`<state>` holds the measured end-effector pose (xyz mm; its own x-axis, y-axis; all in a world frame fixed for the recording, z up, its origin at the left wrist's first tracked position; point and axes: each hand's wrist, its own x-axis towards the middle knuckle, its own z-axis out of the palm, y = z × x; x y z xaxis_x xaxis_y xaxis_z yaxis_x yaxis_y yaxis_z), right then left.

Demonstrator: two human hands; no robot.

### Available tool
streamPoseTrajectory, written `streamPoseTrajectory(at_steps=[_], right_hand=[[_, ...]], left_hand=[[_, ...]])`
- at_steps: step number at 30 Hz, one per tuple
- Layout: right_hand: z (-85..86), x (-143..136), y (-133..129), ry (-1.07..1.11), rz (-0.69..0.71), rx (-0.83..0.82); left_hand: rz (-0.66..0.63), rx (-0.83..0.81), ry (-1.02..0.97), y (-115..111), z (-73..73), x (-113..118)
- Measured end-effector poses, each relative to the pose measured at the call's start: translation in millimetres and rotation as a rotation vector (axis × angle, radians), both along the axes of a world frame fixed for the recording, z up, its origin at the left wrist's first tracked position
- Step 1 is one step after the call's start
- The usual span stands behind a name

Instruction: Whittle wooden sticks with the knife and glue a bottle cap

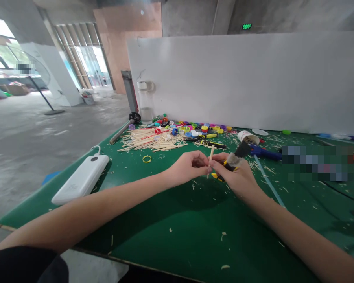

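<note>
My left hand point(186, 168) is closed, pinching a thin wooden stick point(211, 152) between thumb and fingertips above the green table. The stick stands nearly upright. My right hand point(241, 179) is wrapped around a yellow-and-black utility knife point(219, 177), and its thumb and fingertips meet the stick beside the left fingertips. Part of the knife is hidden by the right hand, and I cannot make out its blade. A dark, flat end with a greyish wrapping shows above the right hand. Pale wood shavings point(223, 236) lie scattered below and around both hands.
Behind the hands lie a pile of wooden sticks point(147, 137), coloured bottle caps point(205, 129) and a tipped paper cup point(248, 137). A blue-handled tool point(265, 153) lies right. A white power bank point(81, 179) sits left. A white panel point(247, 78) borders the green table point(153, 224).
</note>
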<state>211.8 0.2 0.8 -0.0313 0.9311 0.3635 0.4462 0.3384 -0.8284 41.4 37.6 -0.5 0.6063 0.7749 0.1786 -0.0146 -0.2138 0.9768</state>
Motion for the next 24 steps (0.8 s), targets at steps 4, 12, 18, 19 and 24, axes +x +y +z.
streamPoseTrajectory(at_steps=[4, 12, 18, 19, 24], right_hand=[[-0.1, 1, 0, 0.006, -0.015, 0.018], [8.5, -3, -6, -0.088, 0.037, -0.025], [6.6, -1, -5, -0.108, 0.062, -0.011], [6.1, -1, -4, -0.108, 0.063, -0.012], [6.9, -1, -5, -0.108, 0.067, -0.019]], left_hand=[[-0.027, 0.068, -0.012, -1, 4.0, -2], [0.024, 0.242, -0.047, 6, 23.0, -12], [0.019, 0.247, 0.012, 5, 29.2, -13], [0.021, 0.249, 0.015, 5, 29.1, -13], [0.04, 0.255, 0.032, 5, 29.0, -13]])
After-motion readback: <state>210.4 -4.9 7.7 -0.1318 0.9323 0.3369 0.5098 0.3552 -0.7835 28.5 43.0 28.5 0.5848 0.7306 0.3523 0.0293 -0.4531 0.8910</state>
